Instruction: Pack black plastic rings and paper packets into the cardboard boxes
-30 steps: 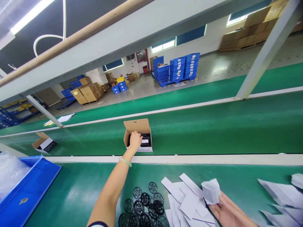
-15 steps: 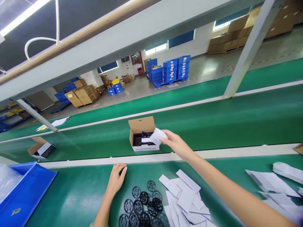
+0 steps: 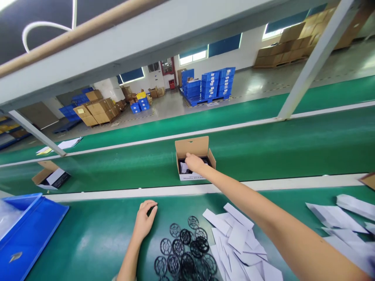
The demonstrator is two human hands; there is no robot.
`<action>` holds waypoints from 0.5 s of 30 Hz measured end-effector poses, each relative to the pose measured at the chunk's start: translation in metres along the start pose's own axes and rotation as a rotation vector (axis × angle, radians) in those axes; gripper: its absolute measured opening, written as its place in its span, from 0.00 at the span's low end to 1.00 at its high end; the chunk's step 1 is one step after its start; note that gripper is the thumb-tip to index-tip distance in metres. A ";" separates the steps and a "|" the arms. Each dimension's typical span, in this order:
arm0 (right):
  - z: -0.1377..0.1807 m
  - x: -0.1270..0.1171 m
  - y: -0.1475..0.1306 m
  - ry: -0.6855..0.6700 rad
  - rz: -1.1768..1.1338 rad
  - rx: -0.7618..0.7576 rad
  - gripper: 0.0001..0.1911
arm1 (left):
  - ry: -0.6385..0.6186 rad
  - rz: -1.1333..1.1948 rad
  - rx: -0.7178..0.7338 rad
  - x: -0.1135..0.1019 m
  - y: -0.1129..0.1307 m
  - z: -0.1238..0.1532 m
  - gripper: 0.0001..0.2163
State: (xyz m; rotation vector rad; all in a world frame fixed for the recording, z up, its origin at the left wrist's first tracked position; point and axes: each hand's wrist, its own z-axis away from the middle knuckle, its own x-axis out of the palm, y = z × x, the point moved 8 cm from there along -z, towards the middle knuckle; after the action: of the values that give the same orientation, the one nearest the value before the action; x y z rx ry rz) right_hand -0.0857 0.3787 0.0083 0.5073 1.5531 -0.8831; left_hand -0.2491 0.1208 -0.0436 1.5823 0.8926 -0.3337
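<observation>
My right hand (image 3: 193, 162) reaches into a small open cardboard box (image 3: 191, 146) on the green conveyor belt and presses a white folded paper (image 3: 184, 168) down inside it, fingers curled over the paper. Dark contents lie under the paper. My left hand (image 3: 145, 219) rests on the near green table with its fingers loosely curled and nothing in it. Just right of it lies a heap of black round grille parts (image 3: 186, 249), and beside those a pile of white folded papers (image 3: 237, 244).
A second open box (image 3: 49, 177) sits further left on the belt. A blue bin (image 3: 26, 234) stands at the near left. More white papers (image 3: 342, 218) lie at the right. A slanted metal post (image 3: 310, 62) and an overhead shelf frame cross the view.
The box has travelled to the right on the belt. My right hand has followed it and pushed the white paper down into it. My left hand stayed on the table.
</observation>
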 end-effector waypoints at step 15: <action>0.223 0.031 0.076 -0.084 -0.047 -0.007 0.15 | -0.569 -0.145 0.106 0.048 0.069 0.028 0.12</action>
State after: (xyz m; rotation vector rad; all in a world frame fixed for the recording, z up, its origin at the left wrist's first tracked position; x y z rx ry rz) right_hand 0.1074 0.2481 -0.0388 0.4242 1.4963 -0.9234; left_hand -0.1614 0.1136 -0.0325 1.4075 0.5491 -0.8954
